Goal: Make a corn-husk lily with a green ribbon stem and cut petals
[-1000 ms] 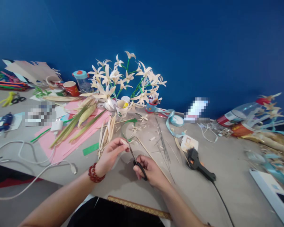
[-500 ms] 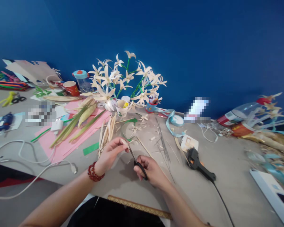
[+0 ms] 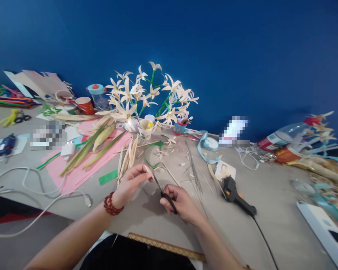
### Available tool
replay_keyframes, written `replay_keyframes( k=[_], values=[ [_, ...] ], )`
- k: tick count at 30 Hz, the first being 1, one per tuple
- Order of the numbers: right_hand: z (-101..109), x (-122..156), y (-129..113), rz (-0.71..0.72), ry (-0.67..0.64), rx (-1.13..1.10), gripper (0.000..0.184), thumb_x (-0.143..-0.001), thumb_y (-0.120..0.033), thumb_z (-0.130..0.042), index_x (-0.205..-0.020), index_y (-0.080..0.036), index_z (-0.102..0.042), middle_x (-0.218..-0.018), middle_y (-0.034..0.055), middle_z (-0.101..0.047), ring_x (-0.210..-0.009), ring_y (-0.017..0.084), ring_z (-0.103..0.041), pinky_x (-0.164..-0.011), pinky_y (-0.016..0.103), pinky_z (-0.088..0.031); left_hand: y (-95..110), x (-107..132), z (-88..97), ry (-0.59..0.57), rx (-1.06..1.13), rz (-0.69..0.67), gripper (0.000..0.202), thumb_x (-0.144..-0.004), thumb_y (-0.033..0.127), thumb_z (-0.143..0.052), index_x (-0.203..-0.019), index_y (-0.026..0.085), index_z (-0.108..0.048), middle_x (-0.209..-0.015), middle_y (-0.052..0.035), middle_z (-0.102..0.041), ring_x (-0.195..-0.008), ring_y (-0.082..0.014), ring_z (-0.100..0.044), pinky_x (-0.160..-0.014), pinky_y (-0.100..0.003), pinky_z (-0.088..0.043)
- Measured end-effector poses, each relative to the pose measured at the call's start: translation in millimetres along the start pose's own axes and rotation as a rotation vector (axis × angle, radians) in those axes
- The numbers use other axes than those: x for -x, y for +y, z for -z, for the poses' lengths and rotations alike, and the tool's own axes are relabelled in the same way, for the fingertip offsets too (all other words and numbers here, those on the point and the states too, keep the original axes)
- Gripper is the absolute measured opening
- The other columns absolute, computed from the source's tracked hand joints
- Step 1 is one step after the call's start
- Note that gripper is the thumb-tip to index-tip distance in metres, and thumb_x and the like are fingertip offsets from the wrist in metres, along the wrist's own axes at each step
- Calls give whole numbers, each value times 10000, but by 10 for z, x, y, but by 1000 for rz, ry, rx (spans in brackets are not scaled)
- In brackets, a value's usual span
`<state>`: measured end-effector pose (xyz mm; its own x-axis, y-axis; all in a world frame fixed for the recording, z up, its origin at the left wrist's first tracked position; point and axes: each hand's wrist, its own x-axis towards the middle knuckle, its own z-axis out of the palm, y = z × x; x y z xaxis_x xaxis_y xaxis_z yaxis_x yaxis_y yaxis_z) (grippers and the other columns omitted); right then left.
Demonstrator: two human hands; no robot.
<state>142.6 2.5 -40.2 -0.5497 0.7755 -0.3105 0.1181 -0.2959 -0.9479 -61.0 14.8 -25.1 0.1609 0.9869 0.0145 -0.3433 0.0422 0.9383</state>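
Pinched in my left hand [image 3: 133,183] is a small pale strip [image 3: 148,170], which looks like a piece of dried husk. My right hand [image 3: 179,202] grips black-handled scissors [image 3: 170,202], their blades angled up and left to the strip. Whether the blades are fully closed I cannot tell. Left of my left hand stands a bundle of pale husk strips [image 3: 126,157]. Beyond both hands lie a green wire [image 3: 149,159] and small husk scraps [image 3: 160,153]. Cream husk flowers [image 3: 126,110] on green stems rise from a paper cup [image 3: 145,129] at the back.
A black glue gun [image 3: 238,197] with its cord lies to the right, near thin metal wires [image 3: 195,170] and a blue ribbon roll [image 3: 210,143]. Pink paper [image 3: 55,170] with green-tipped husks and a white cable [image 3: 45,193] are left. A plastic bottle [image 3: 281,137] lies far right.
Both hands stay almost in place, with the strip and scissors still held. The scissors and right hand have shifted very slightly right.
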Motion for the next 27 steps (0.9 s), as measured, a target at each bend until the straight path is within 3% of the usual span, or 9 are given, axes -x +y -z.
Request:
replay_keyframes(
  k=[9,19,24,27],
  values=[
    [24,11,-56,-7,3,40,506,-666,-594,-757,-645,-202,-438,-437,-77,-485,-405,60,-350,-423,192,-229,-26,-7,36,-13,-14,1,73,-833,201,-651,-806,134,-661,-850,-47,-636,-715,-125,-581,-715,-248,-462],
    [38,10,-91,0,46,84,518,-624,-533,-810,-609,-209,-406,-411,-92,-451,-392,59,-343,-414,188,-210,-17,-4,49,-25,-14,17,78,-824,203,-645,-775,143,-647,-878,-52,-641,-729,-134,-583,-732,-268,-460],
    [57,-15,-67,28,105,70,491,-681,-585,-732,-661,-221,-403,-474,-69,-505,-422,92,-445,-444,197,-307,-1,-10,33,-55,-43,7,105,-839,185,-595,-748,146,-631,-850,-54,-631,-738,-145,-560,-730,-273,-434],
    [110,-15,-70,89,217,176,452,-721,-596,-680,-702,-224,-422,-533,-55,-522,-479,118,-492,-482,212,-346,-6,-6,27,-79,-74,6,143,-858,194,-558,-744,149,-631,-840,-55,-617,-743,-152,-548,-743,-282,-425]
  ],
)
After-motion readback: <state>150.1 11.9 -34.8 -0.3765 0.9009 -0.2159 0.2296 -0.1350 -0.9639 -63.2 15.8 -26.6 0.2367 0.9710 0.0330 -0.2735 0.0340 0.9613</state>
